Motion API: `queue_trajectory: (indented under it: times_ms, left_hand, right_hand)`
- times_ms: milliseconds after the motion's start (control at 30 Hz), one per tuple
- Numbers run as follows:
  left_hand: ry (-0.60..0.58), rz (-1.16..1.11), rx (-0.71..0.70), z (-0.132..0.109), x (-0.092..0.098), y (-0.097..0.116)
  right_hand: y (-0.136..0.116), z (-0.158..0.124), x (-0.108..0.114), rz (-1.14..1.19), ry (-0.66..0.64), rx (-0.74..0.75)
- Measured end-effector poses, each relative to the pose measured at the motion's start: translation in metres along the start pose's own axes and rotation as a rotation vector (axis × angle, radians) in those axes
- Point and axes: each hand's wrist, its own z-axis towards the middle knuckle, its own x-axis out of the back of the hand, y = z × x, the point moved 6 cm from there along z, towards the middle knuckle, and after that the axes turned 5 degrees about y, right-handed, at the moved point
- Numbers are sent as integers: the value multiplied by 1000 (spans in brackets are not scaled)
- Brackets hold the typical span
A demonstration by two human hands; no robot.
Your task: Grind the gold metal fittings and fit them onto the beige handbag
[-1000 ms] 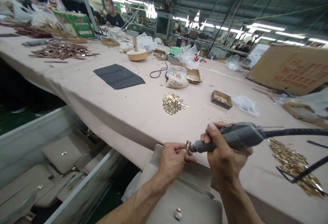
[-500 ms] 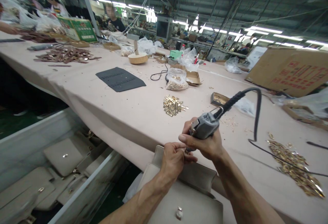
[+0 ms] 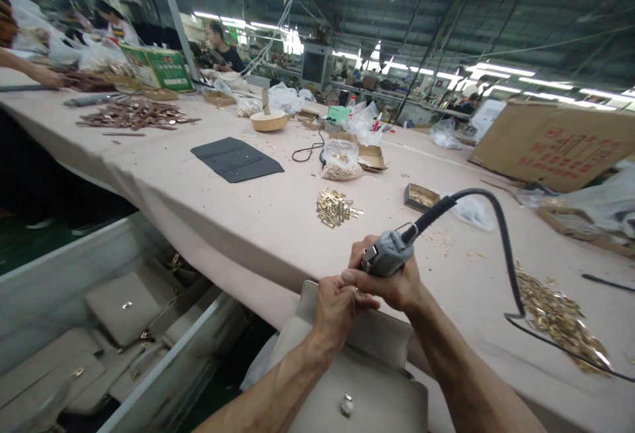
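Observation:
My right hand (image 3: 391,281) is wrapped round a grey electric screwdriver (image 3: 389,252), its black cable looping off to the right. The tool's tip points down at my left hand (image 3: 335,311) and is hidden behind fingers. Curled and closed, the left fingers grip the upper part of a beige handbag (image 3: 381,337) at the table's front edge; a small shiny bit shows between them, too small to name. Lower on the bag, its flap carries a metal clasp (image 3: 346,406), partly covered in a pale wrapping.
Gold metal plates (image 3: 337,208) lie in a pile ahead, with more gold hardware (image 3: 560,320) at right. A small box of parts (image 3: 421,197), a bag of fittings (image 3: 342,160) and a dark panel (image 3: 238,159) lie beyond. Left below, a bin (image 3: 149,380) holds beige bags. A co-worker's hand (image 3: 47,78) is far left.
The screwdriver and my right hand have shifted slightly left, closer to my left hand. At far left the co-worker's hand reaches further into view. The whole view has turned a little.

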Motion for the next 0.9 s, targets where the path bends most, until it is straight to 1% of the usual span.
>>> queue_trajectory:
  times_ms: [67, 167, 267, 333, 367, 400, 467, 500, 533, 567, 600, 633, 667, 733, 833, 867, 900]
  left_hand:
    - [21, -86, -28, 3, 3, -10]
    - [31, -149, -81, 5, 5, -19]
    - [45, -142, -112, 3, 5, -21]
    - [45, -134, -120, 2, 4, -19]
    - [44, -124, -120, 1, 3, -19]
    - [46, -107, -117, 1, 3, -18]
    - [68, -52, -100, 1, 3, -20]
    - [87, -19, -90, 1, 4, -21]
    - [103, 12, -83, 2, 6, -22]
    - [113, 37, -77, 2, 7, -23]
    - [115, 52, -68, 3, 8, -23]
    - [114, 53, -59, 3, 9, -24]
    - [106, 43, -45, 3, 9, -25]
    - [75, 4, -11, 3, 7, -25]
    - [45, -26, -17, -4, 5, -16]
    - [51, -25, -39, -10, 7, -10]
    - [65, -26, -69, -17, 11, -2]
  right_hand:
    - [4, -1, 3, 20, 87, -36]
    - [7, -5, 5, 18, 286, -64]
    - [4, -10, 7, 0, 457, -42]
    - [4, -14, 11, 4, 510, -29]
    - [4, -14, 13, 17, 485, -31]
    - [5, -13, 14, 44, 410, -42]
    - [3, -10, 12, 157, 149, -53]
    - [-2, -8, 11, 243, 17, -33]
    - [-9, -7, 13, 337, -73, 6]
    - [-16, -5, 19, 424, -102, 58]
    - [-24, -2, 29, 495, -68, 116]
    - [-29, 1, 42, 545, 4, 162]
    - [-31, 4, 56, 576, 96, 189]
    - [-27, 3, 89, 630, 295, 189]
    - [-4, -13, 136, 790, 547, 117]
    - [7, -20, 147, 846, 617, 84]
    - [20, -28, 152, 887, 689, 51]
